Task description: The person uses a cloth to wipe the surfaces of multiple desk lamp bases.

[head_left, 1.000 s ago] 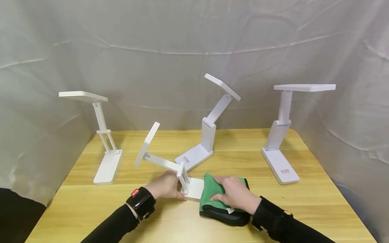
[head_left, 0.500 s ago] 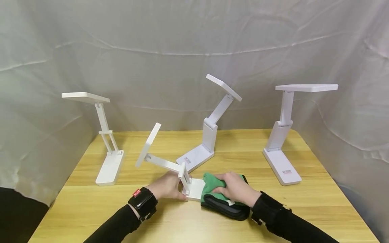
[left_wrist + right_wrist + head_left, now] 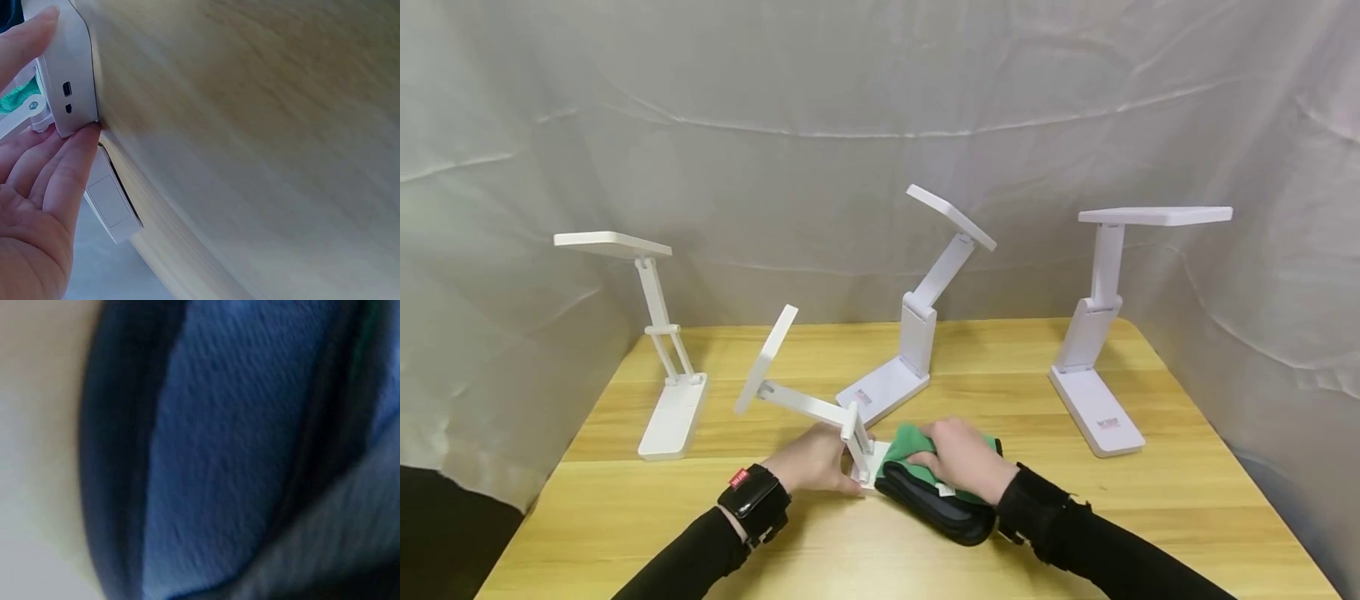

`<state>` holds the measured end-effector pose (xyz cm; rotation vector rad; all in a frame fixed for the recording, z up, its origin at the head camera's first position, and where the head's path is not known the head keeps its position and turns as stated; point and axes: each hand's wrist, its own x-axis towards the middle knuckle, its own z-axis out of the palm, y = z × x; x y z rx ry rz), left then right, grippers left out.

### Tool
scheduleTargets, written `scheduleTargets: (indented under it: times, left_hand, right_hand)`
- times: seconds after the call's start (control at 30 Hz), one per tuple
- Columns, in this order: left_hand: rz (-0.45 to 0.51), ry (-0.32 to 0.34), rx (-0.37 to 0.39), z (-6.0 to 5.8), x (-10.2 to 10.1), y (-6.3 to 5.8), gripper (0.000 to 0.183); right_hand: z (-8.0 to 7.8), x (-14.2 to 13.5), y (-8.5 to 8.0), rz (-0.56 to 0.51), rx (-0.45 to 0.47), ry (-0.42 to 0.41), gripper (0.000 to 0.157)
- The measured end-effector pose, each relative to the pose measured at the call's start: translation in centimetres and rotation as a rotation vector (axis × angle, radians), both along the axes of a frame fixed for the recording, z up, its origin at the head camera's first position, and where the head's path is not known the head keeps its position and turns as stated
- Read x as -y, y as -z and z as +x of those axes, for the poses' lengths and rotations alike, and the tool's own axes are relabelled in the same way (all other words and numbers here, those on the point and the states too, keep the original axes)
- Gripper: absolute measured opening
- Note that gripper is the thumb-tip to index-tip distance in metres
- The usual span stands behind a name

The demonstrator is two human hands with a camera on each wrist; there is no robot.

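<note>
A white folding desk lamp stands near the table's middle, its arm and lamp head leaning left. My left hand grips the rear end of its base, thumb on the near side. In the left wrist view the fingers meet the base beside two small ports. My right hand holds a folded green cloth with black edging, bunched between thumb and fingers. The cloth lies over the base's right part and hides it. Close up in the right wrist view, the cloth's fuzzy grey-blue side fills much of the frame.
Three more white desk lamps stand around: a left lamp, a back-middle lamp close behind the held one, and a right lamp. The wooden table is backed by a grey fabric curtain.
My right hand has bunched the cloth and slid it left along the lamp's base, covering more of it. My left hand keeps its grip on the base.
</note>
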<state>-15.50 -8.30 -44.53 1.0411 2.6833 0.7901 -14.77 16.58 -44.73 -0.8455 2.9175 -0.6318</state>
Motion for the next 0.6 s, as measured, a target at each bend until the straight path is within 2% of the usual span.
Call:
scheduleTargets:
  times: [0.13,0.3,0.4,0.53,0.6]
  left_hand:
    - [0.003,-0.003,0.001,0.0,-0.1,0.1,0.067]
    - [0.006,-0.002,-0.008,-0.1,-0.1,0.0,0.068]
    - [0.009,-0.004,-0.006,-0.2,-0.1,-0.1,0.068]
    - [0.014,-0.014,0.005,-0.2,-0.2,0.0,0.069]
    - [0.018,-0.016,0.007,-0.2,-0.2,0.1,0.069]
  right_hand:
    - [0.1,-2.0,0.3,-0.073,0.053,-0.024,0.019]
    - [1.0,-3.2,0.2,-0.071,0.072,-0.046,0.052]
    - [1.6,-2.1,0.0,-0.006,0.015,-0.057,0.065]
    - [1.4,0.0,-0.1,0.07,-0.063,-0.056,0.06]
    - [0.9,0.6,-0.1,0.073,-0.058,-0.037,0.047]
